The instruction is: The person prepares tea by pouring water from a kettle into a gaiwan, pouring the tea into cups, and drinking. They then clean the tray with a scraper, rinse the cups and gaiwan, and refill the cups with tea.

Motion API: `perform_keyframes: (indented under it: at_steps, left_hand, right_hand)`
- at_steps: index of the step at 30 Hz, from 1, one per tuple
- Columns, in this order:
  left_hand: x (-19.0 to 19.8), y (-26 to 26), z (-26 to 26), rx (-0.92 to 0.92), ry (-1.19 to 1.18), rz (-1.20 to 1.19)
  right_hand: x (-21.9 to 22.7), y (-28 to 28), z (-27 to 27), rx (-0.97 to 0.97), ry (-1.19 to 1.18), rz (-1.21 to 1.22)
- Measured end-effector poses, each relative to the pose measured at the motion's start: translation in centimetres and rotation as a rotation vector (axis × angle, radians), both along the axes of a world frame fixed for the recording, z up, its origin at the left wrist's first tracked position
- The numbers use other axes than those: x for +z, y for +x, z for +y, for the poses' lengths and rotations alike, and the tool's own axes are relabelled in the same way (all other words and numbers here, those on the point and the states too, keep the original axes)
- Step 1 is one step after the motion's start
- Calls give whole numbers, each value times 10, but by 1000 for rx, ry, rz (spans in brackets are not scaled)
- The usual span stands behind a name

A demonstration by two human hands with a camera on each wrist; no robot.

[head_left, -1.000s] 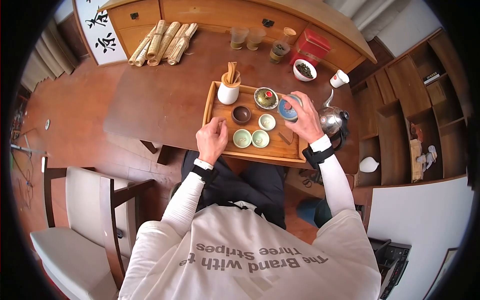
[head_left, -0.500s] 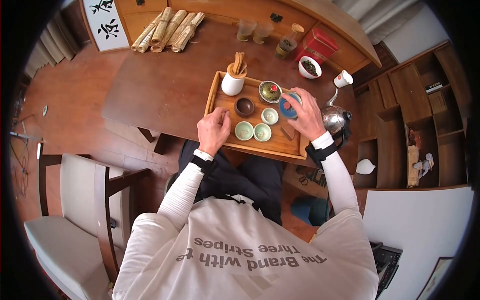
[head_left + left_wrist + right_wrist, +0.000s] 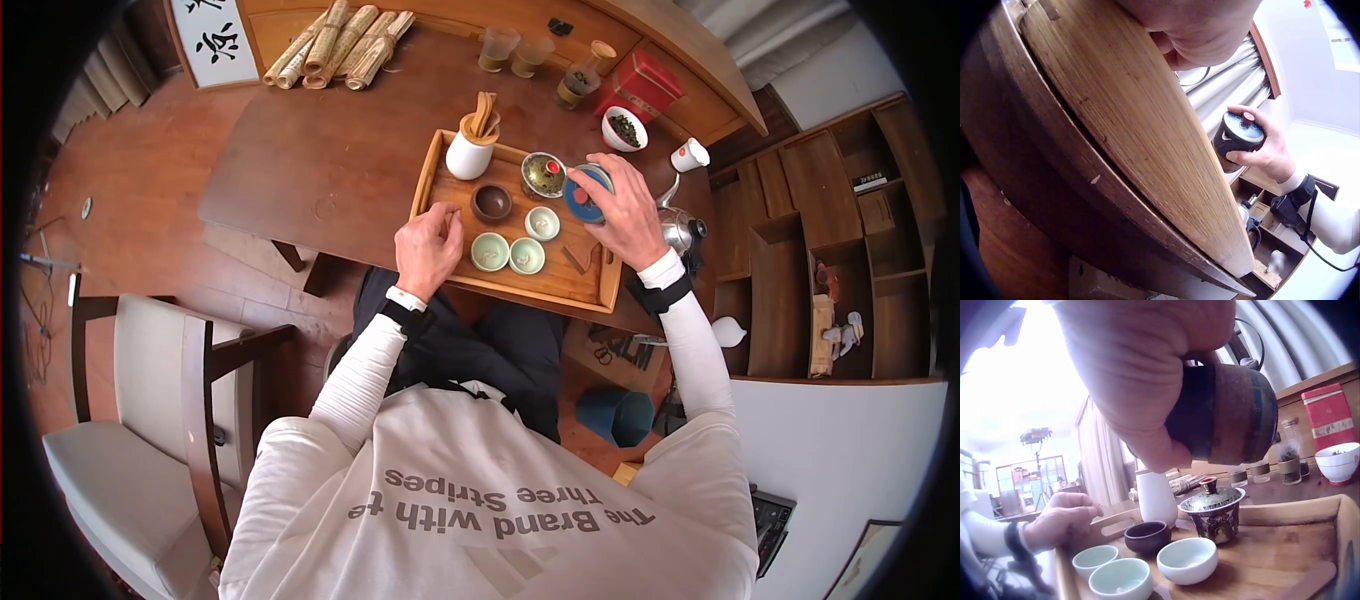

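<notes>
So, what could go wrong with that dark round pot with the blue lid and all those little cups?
The right hand holds the dark pot above the wooden tray. If it slipped, it might chip the pale green round cups. It might also bump the patterned lidded bowl with the red knob close by. And the shiny silver kettle is near that wrist, so the arm could perhaps knock it.

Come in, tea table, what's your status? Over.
Right hand: gripping blue-lidded jar, raised over tray. Left hand: loosely curled by tray edge, nothing seen in it. Nearby: lidded bowl and cups standing on tray.
</notes>
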State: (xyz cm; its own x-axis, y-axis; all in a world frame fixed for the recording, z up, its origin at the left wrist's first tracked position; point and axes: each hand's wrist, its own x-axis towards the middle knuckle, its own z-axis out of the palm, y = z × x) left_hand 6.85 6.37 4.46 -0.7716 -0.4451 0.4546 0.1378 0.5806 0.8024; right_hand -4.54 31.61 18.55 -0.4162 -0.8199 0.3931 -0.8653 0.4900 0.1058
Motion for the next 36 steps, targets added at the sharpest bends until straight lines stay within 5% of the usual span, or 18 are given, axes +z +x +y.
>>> perform_keyframes:
  at_steps: [10,36]
  left_hand:
    - [-2,-1,0,-4,18,-11]
    - [-1,-1,-1,-7,-3,3]
  right_hand:
    - [-32,-4,1,11,71,-78]
    - [49,3,-5,75,119,89]
